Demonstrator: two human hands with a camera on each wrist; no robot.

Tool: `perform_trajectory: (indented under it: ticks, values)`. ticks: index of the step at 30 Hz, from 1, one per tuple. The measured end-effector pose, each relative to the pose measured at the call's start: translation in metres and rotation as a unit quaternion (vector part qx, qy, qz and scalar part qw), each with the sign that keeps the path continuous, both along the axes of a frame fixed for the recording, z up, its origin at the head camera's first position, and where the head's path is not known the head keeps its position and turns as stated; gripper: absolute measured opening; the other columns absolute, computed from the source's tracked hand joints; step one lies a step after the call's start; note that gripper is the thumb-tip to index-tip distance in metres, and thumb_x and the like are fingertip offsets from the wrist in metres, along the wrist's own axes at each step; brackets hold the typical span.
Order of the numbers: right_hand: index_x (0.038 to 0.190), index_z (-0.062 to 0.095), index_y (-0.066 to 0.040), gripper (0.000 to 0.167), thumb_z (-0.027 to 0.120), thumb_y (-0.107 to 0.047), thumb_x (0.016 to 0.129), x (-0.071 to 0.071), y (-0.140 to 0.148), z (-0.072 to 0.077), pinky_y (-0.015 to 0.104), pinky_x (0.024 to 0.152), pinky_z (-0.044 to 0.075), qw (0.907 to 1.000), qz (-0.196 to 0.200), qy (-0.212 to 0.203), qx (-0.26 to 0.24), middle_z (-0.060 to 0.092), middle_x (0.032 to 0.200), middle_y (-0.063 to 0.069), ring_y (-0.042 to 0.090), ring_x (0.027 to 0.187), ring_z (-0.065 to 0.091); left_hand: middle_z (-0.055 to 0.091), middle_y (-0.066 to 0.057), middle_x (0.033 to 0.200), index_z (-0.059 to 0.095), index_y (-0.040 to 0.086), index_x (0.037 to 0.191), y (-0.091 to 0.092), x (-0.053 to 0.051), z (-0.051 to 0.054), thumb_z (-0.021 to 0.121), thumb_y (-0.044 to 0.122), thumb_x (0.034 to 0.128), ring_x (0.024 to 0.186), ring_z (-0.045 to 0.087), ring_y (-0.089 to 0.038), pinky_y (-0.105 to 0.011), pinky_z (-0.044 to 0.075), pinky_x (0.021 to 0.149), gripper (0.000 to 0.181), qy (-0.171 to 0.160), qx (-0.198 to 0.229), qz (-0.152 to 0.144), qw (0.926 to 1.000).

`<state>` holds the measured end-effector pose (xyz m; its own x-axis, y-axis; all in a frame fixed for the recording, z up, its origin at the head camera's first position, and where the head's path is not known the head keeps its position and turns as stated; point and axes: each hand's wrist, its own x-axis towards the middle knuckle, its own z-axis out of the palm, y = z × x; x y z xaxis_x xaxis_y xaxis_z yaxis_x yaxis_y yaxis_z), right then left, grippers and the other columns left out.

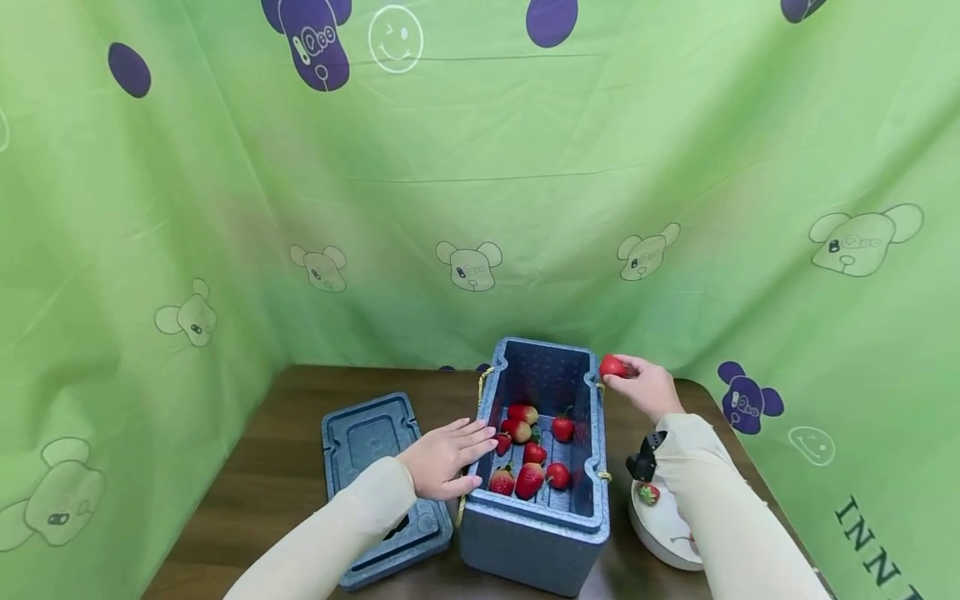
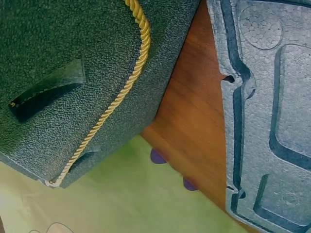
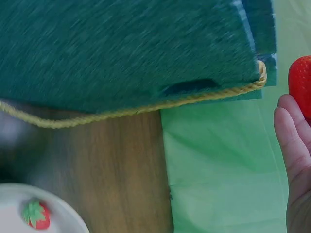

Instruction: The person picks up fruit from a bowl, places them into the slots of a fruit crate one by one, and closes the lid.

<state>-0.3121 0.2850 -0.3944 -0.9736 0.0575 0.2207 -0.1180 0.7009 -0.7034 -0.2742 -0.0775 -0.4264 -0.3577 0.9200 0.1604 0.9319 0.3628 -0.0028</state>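
Observation:
In the head view my right hand point(image 1: 647, 385) pinches a strawberry point(image 1: 612, 367) beside the far right rim of a blue foam box point(image 1: 536, 546). The same held strawberry point(image 3: 300, 86) shows at the right edge of the right wrist view. My left hand point(image 1: 448, 460) rests with straight fingers on the box's left rim. Inside the box, several strawberries point(image 1: 529, 481) lie on the ribbed floor, mostly in its nearer half. A white round dish point(image 1: 660, 546) with a few strawberries point(image 1: 648, 493) stands right of the box, partly hidden by my right sleeve.
The box's foam lid point(image 1: 371, 437) lies on the wooden table point(image 1: 247, 483) to the left. Yellow rope point(image 2: 119, 99) runs along the box's sides. A green printed cloth point(image 1: 465, 167) hangs behind and around the table.

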Motion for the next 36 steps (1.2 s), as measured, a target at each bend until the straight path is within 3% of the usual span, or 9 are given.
perform_trajectory:
  ticks: [5, 12, 18, 22, 28, 36]
  values:
    - [0.128, 0.052, 0.012, 0.050, 0.064, -0.014, 0.088, -0.008, -0.004, 0.008, 0.022, 0.065, 0.050, 0.9993, 0.005, -0.020, -0.032, 0.062, 0.111, 0.032, 0.015, 0.074, 0.066, 0.044, -0.014, 0.145, 0.046, 0.001, 0.140, 0.002, 0.001, 0.000, 0.049, 0.031, 0.0942, 0.137, 0.036, -0.026, -0.037, 0.026, 0.113, 0.055, -0.024, 0.010, 0.006, 0.9996]
    - [0.127, 0.052, 0.015, 0.047, 0.063, -0.009, 0.087, -0.022, -0.019, 0.018, 0.020, 0.061, 0.050, 0.9990, 0.020, -0.033, -0.024, 0.061, 0.111, 0.034, 0.015, 0.073, 0.064, 0.047, -0.015, 0.143, 0.049, 0.000, 0.138, 0.003, -0.001, -0.005, 0.050, 0.031, 0.0933, 0.136, 0.039, -0.027, -0.035, 0.028, 0.112, 0.055, -0.023, 0.036, -0.006, 0.9991]
    - [0.126, 0.054, 0.013, 0.047, 0.063, -0.011, 0.086, -0.030, -0.049, 0.022, 0.024, 0.064, 0.053, 0.9984, 0.015, -0.039, -0.040, 0.062, 0.112, 0.032, 0.023, 0.078, 0.067, 0.048, -0.013, 0.142, 0.051, 0.001, 0.137, 0.001, -0.004, -0.003, 0.053, 0.031, 0.0920, 0.135, 0.040, -0.025, -0.034, 0.029, 0.111, 0.054, -0.010, 0.031, -0.014, 0.9994]
    - [0.125, 0.055, 0.011, 0.047, 0.063, -0.012, 0.085, -0.037, -0.066, 0.022, 0.027, 0.066, 0.054, 0.9978, 0.013, -0.039, -0.051, 0.063, 0.111, 0.030, 0.029, 0.081, 0.068, 0.048, -0.013, 0.142, 0.051, 0.002, 0.138, 0.000, -0.005, -0.003, 0.052, 0.032, 0.0920, 0.135, 0.040, -0.025, -0.034, 0.028, 0.112, 0.054, -0.019, 0.035, -0.011, 0.9992]
    - [0.123, 0.058, 0.009, 0.046, 0.065, -0.014, 0.084, -0.046, -0.081, 0.019, 0.029, 0.069, 0.055, 0.9976, 0.007, -0.045, -0.052, 0.064, 0.111, 0.028, 0.027, 0.079, 0.068, 0.050, -0.013, 0.141, 0.053, 0.002, 0.136, 0.001, -0.005, -0.004, 0.054, 0.032, 0.0911, 0.134, 0.042, -0.025, -0.035, 0.030, 0.111, 0.054, -0.014, 0.044, -0.017, 0.9988]
    - [0.124, 0.056, 0.011, 0.048, 0.065, -0.011, 0.083, -0.049, -0.095, 0.013, 0.028, 0.068, 0.055, 0.9920, 0.053, -0.092, -0.069, 0.064, 0.110, 0.029, 0.039, 0.086, 0.067, 0.052, -0.013, 0.138, 0.056, 0.003, 0.134, 0.000, -0.006, -0.005, 0.055, 0.032, 0.0906, 0.132, 0.045, -0.025, -0.035, 0.031, 0.110, 0.052, -0.001, 0.051, -0.020, 0.9985]
